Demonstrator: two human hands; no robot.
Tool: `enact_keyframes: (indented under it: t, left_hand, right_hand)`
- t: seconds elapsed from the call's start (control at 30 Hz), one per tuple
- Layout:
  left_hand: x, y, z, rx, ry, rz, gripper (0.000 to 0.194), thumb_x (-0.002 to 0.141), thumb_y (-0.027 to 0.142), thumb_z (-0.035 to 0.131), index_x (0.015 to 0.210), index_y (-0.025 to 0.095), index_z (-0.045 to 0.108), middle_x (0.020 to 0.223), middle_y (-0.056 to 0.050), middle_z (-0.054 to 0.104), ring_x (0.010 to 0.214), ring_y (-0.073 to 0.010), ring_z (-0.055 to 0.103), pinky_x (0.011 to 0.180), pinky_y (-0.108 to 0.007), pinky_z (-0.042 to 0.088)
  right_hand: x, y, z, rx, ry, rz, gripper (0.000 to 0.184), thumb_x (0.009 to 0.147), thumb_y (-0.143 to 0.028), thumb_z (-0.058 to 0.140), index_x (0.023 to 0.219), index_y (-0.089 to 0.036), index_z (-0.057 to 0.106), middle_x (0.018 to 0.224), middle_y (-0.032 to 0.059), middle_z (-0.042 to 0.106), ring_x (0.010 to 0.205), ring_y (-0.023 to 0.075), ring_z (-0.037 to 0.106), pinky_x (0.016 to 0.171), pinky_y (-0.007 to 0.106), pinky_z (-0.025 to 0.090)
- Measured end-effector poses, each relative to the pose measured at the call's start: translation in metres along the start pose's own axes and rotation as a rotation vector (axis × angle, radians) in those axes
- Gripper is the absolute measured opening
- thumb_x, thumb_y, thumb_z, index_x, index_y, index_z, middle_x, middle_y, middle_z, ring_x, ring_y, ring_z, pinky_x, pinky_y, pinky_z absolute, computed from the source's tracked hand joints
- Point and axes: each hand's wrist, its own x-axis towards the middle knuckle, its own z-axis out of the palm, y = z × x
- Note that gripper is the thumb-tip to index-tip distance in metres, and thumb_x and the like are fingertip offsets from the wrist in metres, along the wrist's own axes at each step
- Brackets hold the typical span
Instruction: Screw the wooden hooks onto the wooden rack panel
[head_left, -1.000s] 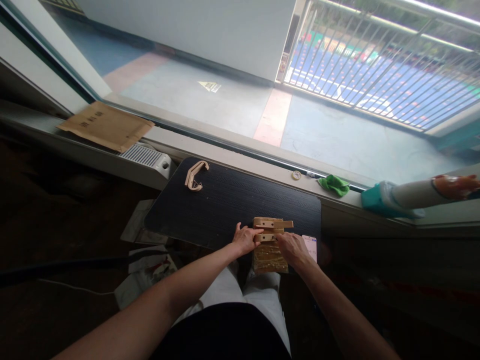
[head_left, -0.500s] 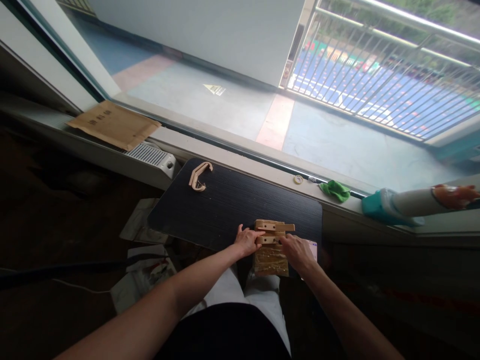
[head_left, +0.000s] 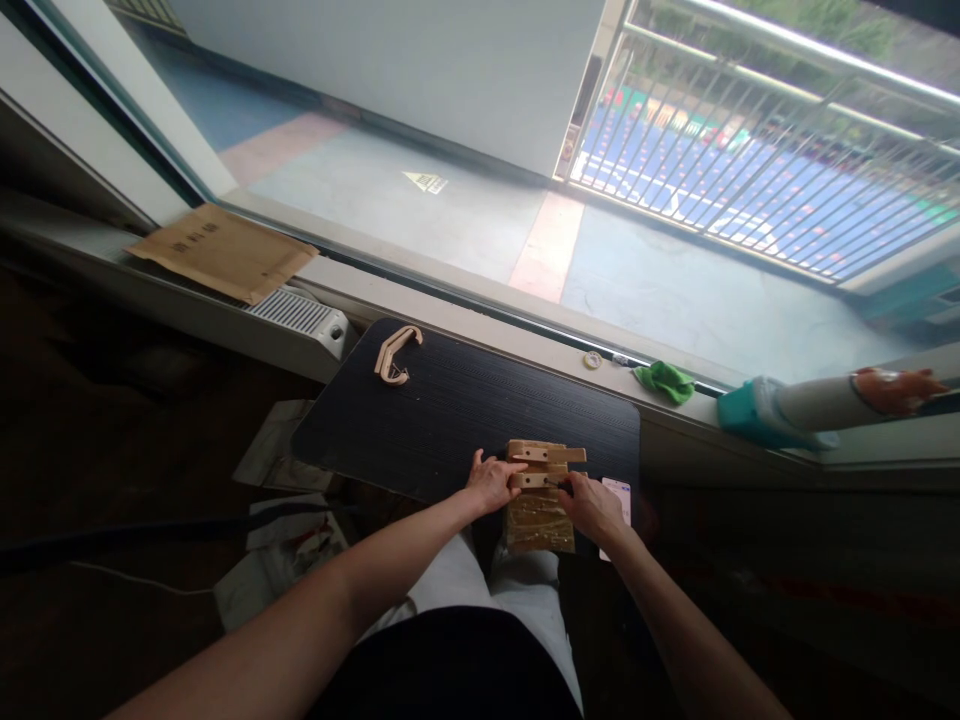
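A block wrapped in shiny brown tape (head_left: pixel 540 525) lies at the near edge of the black table (head_left: pixel 465 410). Across it sit two pale wooden strips with dark holes, an upper strip (head_left: pixel 532 454) and a lower strip (head_left: pixel 531 481). My left hand (head_left: pixel 491 484) grips the left end of the lower strip, index finger stretched along it. My right hand (head_left: pixel 592 508) is closed at that strip's right part, fingers pinched together. A small dark tip shows by these fingers; what it belongs to is hidden.
A bent wooden piece (head_left: pixel 396 355) lies at the table's far left. A phone-like pale slab (head_left: pixel 616 500) is beside my right hand. On the sill are a tape roll (head_left: pixel 592 360), a green cloth (head_left: pixel 664 381) and a teal container (head_left: pixel 742 408). A brown envelope (head_left: pixel 225 250) rests on the radiator (head_left: pixel 300 318).
My right hand has turned slightly and its fingertips have drawn a little back from the lower strip, with the dark tip more visible. The left hand keeps its place. The view shifts slightly.
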Motion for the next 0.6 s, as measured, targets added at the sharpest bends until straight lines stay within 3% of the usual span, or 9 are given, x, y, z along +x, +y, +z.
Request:
enact_keyframes:
  t: [0.17, 0.27, 0.33, 0.5, 0.6]
  left_hand:
    - [0.000, 0.000, 0.000, -0.007, -0.002, -0.005, 0.043, 0.072, 0.038, 0.056, 0.115, 0.037, 0.054, 0.106, 0.001, 0.066, 0.101, -0.0231, 0.054, 0.102, -0.051, 0.015]
    - [0.000, 0.000, 0.000, -0.015, -0.002, -0.004, 0.043, 0.072, 0.038, 0.057, 0.115, 0.038, 0.055, 0.105, 0.001, 0.066, 0.100, -0.0234, 0.054, 0.102, -0.052, 0.015]
    - [0.000, 0.001, -0.001, -0.016, -0.002, -0.005, 0.042, 0.072, 0.037, 0.057, 0.114, 0.038, 0.055, 0.104, 0.001, 0.066, 0.098, -0.0234, 0.055, 0.102, -0.052, 0.016]
    - [0.000, 0.001, -0.003, -0.024, -0.007, 0.007, 0.043, 0.072, 0.036, 0.058, 0.115, 0.037, 0.054, 0.108, 0.001, 0.065, 0.101, -0.0238, 0.054, 0.102, -0.052, 0.016]
    - [0.000, 0.001, -0.004, -0.025, -0.019, 0.006, 0.044, 0.072, 0.036, 0.059, 0.116, 0.037, 0.054, 0.109, 0.001, 0.065, 0.102, -0.0235, 0.054, 0.102, -0.052, 0.015]
  right_hand:
    - [-0.003, -0.003, -0.010, -0.224, 0.087, -0.265, 0.025, 0.086, -0.013, 0.039, 0.101, -0.020, 0.057, 0.091, 0.0070, 0.063, 0.085, 0.0187, 0.060, 0.065, 0.026, 0.040]
    - [0.000, -0.003, -0.008, -0.230, 0.079, -0.298, 0.025, 0.085, -0.010, 0.037, 0.096, -0.018, 0.059, 0.091, 0.0083, 0.063, 0.084, 0.0180, 0.059, 0.067, 0.026, 0.040]
    - [0.003, -0.001, -0.002, -0.161, 0.079, -0.231, 0.024, 0.087, -0.016, 0.036, 0.092, -0.017, 0.060, 0.089, 0.0077, 0.065, 0.082, 0.0178, 0.060, 0.067, 0.026, 0.039]
    - [0.005, 0.004, 0.009, 0.113, 0.030, 0.089, 0.032, 0.088, -0.034, 0.033, 0.096, -0.021, 0.061, 0.092, 0.0063, 0.067, 0.084, 0.0178, 0.061, 0.066, 0.026, 0.038]
    - [0.003, 0.006, 0.008, 0.159, -0.003, 0.116, 0.033, 0.088, -0.034, 0.031, 0.098, -0.020, 0.060, 0.096, 0.0073, 0.066, 0.086, 0.0183, 0.061, 0.066, 0.026, 0.038]
